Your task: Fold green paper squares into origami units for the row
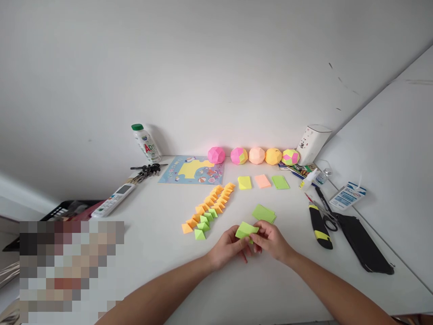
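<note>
Between both hands is a green paper square [246, 229], partly creased, lifted just above the white table. My left hand [227, 247] pinches its left and lower edge between thumb and fingers. On the other side, my right hand [272, 240] grips the right corner, fingers closed. Right behind the hands lies a small stack of green paper sheets [264, 213]. To the left, folded orange paper pieces [215, 198] run in slanting rows, with several folded green pieces [200, 234] at the near end.
Yellow [245, 182], peach [263, 181] and green note pads [280, 182] lie farther back. Several faceted paper balls [257, 155] line the wall. A utility knife [320, 228], scissors [329, 220] and black pouch [365, 243] are right; a remote control [113, 200] and bottle [146, 143] left.
</note>
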`<control>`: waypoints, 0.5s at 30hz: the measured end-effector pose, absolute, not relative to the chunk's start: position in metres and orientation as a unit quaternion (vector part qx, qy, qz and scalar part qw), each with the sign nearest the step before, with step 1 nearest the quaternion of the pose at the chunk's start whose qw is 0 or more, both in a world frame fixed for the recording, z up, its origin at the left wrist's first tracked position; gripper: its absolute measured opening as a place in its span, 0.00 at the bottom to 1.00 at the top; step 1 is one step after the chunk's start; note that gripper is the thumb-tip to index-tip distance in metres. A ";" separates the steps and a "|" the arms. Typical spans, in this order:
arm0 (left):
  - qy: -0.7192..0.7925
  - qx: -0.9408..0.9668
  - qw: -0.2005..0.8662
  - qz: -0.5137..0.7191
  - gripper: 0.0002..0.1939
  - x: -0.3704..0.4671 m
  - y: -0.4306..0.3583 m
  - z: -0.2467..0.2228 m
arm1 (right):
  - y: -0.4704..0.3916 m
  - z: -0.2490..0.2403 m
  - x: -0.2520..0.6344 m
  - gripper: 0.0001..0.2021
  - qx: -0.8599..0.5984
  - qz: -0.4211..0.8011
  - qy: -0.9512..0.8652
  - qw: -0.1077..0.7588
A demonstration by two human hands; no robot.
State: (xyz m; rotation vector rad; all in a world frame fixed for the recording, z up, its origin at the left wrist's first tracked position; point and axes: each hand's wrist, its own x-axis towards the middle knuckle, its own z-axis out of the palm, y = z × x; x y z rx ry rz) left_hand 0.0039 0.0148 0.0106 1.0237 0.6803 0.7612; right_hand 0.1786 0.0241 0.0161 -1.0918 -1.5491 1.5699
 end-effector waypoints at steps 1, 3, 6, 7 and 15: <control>0.308 0.473 0.748 0.349 0.18 0.004 0.014 0.012 | 0.023 0.016 0.178 0.12 -0.411 0.611 -0.588 0.335; 0.314 0.468 0.744 0.359 0.17 0.005 0.014 0.013 | 0.022 0.015 0.177 0.12 -0.411 0.620 -0.583 0.327; 0.336 0.435 0.738 0.390 0.18 0.007 0.013 0.012 | 0.020 0.016 0.178 0.11 -0.429 0.603 -0.601 0.301; 0.343 0.420 0.737 0.404 0.19 0.007 0.014 0.011 | 0.020 0.016 0.178 0.11 -0.430 0.594 -0.615 0.290; 0.349 0.345 0.746 0.450 0.20 0.007 0.017 0.005 | 0.018 0.018 0.179 0.08 -0.425 0.495 -0.713 0.258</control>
